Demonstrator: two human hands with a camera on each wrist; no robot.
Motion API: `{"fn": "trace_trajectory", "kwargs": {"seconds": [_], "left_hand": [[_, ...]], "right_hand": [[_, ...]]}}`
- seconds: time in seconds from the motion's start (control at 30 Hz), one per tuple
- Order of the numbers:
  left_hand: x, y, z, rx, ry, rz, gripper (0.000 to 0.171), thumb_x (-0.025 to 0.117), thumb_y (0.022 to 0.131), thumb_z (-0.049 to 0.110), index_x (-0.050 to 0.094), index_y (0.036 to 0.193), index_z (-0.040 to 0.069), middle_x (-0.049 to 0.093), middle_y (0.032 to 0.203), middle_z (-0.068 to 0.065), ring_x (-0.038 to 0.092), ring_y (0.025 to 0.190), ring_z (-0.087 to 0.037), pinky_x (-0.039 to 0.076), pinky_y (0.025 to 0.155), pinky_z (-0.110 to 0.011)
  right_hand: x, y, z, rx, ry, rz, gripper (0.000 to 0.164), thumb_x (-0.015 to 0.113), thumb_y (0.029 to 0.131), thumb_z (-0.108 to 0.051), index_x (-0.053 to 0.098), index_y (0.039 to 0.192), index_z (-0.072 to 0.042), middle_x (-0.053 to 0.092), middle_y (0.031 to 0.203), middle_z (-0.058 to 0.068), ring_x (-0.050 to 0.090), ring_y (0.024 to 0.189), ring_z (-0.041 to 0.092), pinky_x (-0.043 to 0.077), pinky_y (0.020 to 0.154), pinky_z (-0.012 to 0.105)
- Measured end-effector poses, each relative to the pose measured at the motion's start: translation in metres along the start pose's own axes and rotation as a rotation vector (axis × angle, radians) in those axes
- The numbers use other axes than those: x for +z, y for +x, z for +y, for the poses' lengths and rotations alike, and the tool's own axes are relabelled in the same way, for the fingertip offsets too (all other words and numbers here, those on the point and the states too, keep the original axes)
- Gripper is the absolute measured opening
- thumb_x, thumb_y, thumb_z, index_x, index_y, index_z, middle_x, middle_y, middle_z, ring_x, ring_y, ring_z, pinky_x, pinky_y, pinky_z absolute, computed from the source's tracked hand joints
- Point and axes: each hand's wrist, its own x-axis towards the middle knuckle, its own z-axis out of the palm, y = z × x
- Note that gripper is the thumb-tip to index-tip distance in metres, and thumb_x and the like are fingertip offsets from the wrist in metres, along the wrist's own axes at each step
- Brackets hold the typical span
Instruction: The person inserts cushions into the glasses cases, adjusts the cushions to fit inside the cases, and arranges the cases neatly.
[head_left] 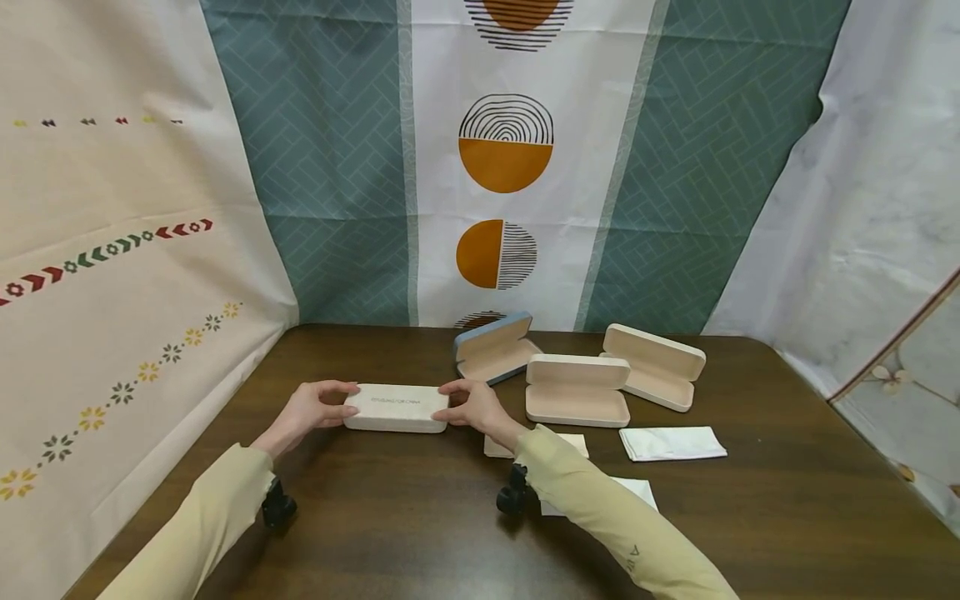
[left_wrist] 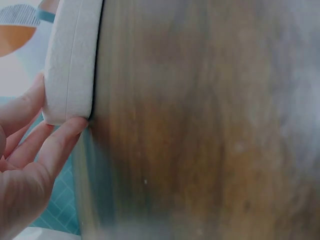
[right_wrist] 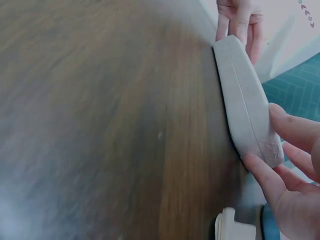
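A closed off-white glasses case (head_left: 396,407) with small lettering on its lid lies on the table between both hands. My left hand (head_left: 315,408) holds its left end; in the left wrist view, the fingertips (left_wrist: 75,125) meet the end of the case near the table. At the opposite end, my right hand (head_left: 476,408) grips the case, its thumb on the upper face and a finger low at the corner in the right wrist view. A thin seam runs along the side of the case (right_wrist: 245,105), lid down.
Three open glasses cases stand at the back right: a blue one (head_left: 495,354), a cream one (head_left: 577,404) and another cream one (head_left: 660,367). A folded white cloth (head_left: 671,443) lies before them. A beige cloth (head_left: 573,443) and a white cloth (head_left: 637,490) lie partly behind my right arm.
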Motion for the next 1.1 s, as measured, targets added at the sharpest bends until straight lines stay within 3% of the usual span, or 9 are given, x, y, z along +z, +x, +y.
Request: {"fn": "trace_trajectory", "kwargs": {"seconds": [0.37,0.6,0.9,1.1], "left_hand": [[-0.017,0.014,-0.012,-0.001,-0.026,0.064,0.047,0.071,0.077,0.003,0.053,0.118,-0.010,0.041,0.126,-0.026,0.058,0.084,-0.014,0.049,0.073,-0.031],[-0.028,0.020,-0.021,0.017,-0.058,0.084,0.048,0.068,0.080,0.004,0.049,0.121,-0.012,0.039,0.127,-0.028,0.059,0.081,-0.011,0.048,0.074,-0.030],[-0.035,0.028,-0.026,-0.009,-0.055,0.129,0.050,0.070,0.079,0.007,0.049,0.121,-0.012,0.041,0.126,-0.028,0.057,0.081,-0.007,0.048,0.073,-0.026],[-0.037,0.031,-0.028,-0.010,-0.064,0.117,0.052,0.069,0.080,0.008,0.047,0.123,-0.012,0.039,0.127,-0.028,0.056,0.085,-0.008,0.047,0.076,-0.028]], "right_hand": [[0.021,0.022,-0.003,0.004,0.024,0.100,0.055,0.074,0.073,-0.001,0.050,0.123,0.004,0.057,0.106,0.013,0.055,0.095,0.024,0.050,0.067,0.029],[0.034,0.032,-0.007,0.015,0.013,0.156,0.055,0.073,0.073,-0.001,0.052,0.124,0.003,0.058,0.109,0.014,0.055,0.098,0.025,0.050,0.067,0.028],[0.042,0.044,-0.006,-0.001,0.001,0.174,0.056,0.074,0.073,-0.003,0.051,0.125,0.003,0.059,0.110,0.014,0.055,0.098,0.020,0.050,0.066,0.026],[0.040,0.046,-0.006,0.006,0.007,0.172,0.056,0.073,0.074,-0.004,0.051,0.125,0.003,0.058,0.111,0.013,0.055,0.099,0.021,0.049,0.068,0.027]]}}
